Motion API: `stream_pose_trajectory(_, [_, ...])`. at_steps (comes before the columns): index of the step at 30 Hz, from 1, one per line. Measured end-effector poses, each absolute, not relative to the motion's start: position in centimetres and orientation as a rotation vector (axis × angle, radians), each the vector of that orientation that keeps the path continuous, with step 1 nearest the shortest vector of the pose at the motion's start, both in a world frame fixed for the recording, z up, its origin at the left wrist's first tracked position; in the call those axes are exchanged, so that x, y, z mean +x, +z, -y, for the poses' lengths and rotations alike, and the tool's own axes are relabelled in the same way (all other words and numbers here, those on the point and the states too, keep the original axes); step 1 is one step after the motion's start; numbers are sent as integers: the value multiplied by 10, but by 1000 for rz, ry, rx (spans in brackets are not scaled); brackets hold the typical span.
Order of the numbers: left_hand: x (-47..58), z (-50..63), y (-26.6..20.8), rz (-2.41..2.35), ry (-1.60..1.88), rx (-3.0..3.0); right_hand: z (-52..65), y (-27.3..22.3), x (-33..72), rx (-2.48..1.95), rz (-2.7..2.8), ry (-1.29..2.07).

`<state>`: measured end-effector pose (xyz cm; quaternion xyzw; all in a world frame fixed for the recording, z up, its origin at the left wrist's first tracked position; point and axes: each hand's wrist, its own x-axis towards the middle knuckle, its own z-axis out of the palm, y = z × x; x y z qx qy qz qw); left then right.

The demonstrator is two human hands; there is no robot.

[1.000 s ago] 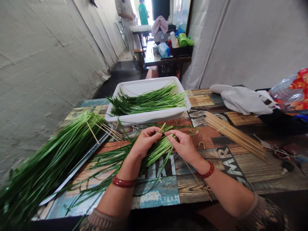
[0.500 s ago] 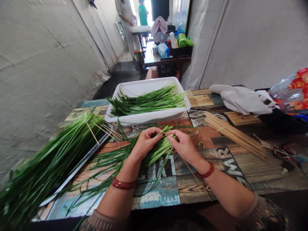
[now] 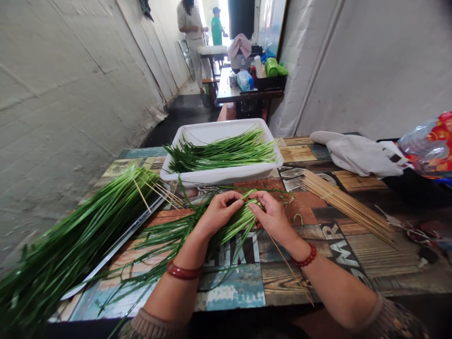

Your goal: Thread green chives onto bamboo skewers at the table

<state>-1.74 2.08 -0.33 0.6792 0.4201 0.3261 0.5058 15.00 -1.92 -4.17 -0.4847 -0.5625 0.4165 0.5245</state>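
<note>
Garlic chives (image 3: 235, 226) lie on the table under both hands, pale stem ends to the right and dark leaves fanning left. My left hand (image 3: 223, 209) is closed, thumb and fingers pinching stems near the pale ends. Close beside it, my right hand (image 3: 271, 216) also pinches the stem ends, its fingertips partly hidden. A single thin bamboo skewer (image 3: 291, 267) runs from below my right hand toward the table's front edge; I cannot tell whether that hand touches it. A large heap of chives (image 3: 102, 216), some on skewers, rests on a metal tray (image 3: 122, 245) at left.
Behind my hands stands a white tub (image 3: 226, 178) of more chives. To the right lie a bundle of bamboo skewers (image 3: 348, 209), a pale cap (image 3: 360, 153), scissors (image 3: 416, 230) and a plastic bag (image 3: 429, 146). Two people stand at the far end, beyond a second table (image 3: 226, 92).
The whole view has shifted slightly, so everything sits a little lower and to the right. Both hands keep their pinch on the chive stems, with my right fingers moved slightly.
</note>
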Motion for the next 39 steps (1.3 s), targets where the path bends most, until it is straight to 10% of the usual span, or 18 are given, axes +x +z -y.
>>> stream_pose_trajectory(39, [-18, -18, -4, -1023, 815, 1691, 19, -46, 151, -1164, 1410, 991])
